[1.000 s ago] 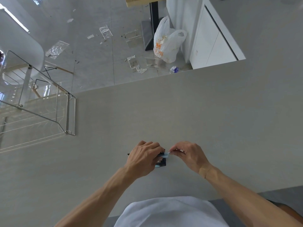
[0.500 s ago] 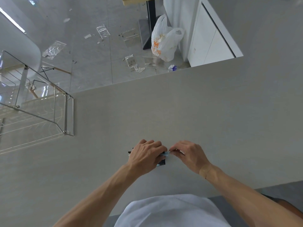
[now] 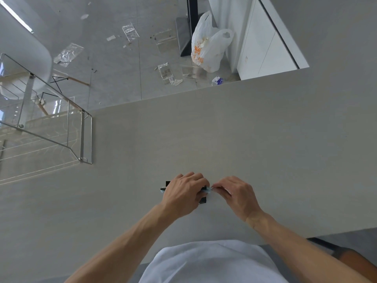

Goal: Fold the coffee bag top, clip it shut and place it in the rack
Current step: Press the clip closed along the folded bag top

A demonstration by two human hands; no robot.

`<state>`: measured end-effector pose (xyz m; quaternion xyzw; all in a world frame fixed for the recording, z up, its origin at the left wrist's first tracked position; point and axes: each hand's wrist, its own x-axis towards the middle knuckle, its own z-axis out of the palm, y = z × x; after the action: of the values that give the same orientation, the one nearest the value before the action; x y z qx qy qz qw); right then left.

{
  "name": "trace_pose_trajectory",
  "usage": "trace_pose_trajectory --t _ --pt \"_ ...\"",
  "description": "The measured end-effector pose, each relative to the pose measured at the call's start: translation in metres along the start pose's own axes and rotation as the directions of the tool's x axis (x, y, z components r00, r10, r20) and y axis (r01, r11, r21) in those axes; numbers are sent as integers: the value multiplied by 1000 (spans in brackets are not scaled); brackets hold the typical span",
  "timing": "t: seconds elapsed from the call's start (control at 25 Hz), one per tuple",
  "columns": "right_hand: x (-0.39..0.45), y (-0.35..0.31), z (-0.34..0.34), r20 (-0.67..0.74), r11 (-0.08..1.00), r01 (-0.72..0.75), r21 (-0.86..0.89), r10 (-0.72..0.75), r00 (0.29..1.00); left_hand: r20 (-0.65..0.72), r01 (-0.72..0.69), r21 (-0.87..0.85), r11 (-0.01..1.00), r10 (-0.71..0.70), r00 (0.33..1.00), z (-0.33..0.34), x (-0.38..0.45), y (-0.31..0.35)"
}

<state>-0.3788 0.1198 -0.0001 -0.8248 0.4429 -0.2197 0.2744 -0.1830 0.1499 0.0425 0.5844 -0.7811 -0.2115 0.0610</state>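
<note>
A small black coffee bag point(image 3: 203, 200) lies on the pale table point(image 3: 214, 139) close to me, mostly hidden under my left hand point(image 3: 184, 194), which presses down on it. Only its dark corners show at the left and lower right of that hand. A light blue clip point(image 3: 208, 189) sits at the bag's right end, pinched by the fingertips of my right hand point(image 3: 236, 196). The two hands nearly touch. The wire rack point(image 3: 81, 137) stands at the table's left edge, well away from the bag.
Beyond the table's far edge is a grey floor with scattered clear plastic wrappers point(image 3: 68, 54), a white shopping bag point(image 3: 208, 48) and a white cabinet point(image 3: 267, 43). A white chair point(image 3: 26, 58) stands behind the rack. My white shirt fills the bottom edge.
My hands have stayed on the bag and clip, with the fingers shifting only slightly. The view has tilted a little.
</note>
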Motion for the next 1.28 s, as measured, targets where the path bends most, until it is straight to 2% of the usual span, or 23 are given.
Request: trace_pose_trajectory --t 0.24,0.8,1.12,1.28 --pt "-5 2 2 -16 1000 -21 9 22 1000 22 -55 24 998 55 998 2 0 -1" --pt "-5 0 2 -4 995 -88 50 88 996 33 -79 119 990 76 997 1 3 6" --pt "5 3 0 46 992 -85 92 81 996 42 -103 83 991 99 994 0 3 4" --pt "12 4 -3 64 987 -113 115 106 992 -40 -78 42 996 80 996 3 5 1"
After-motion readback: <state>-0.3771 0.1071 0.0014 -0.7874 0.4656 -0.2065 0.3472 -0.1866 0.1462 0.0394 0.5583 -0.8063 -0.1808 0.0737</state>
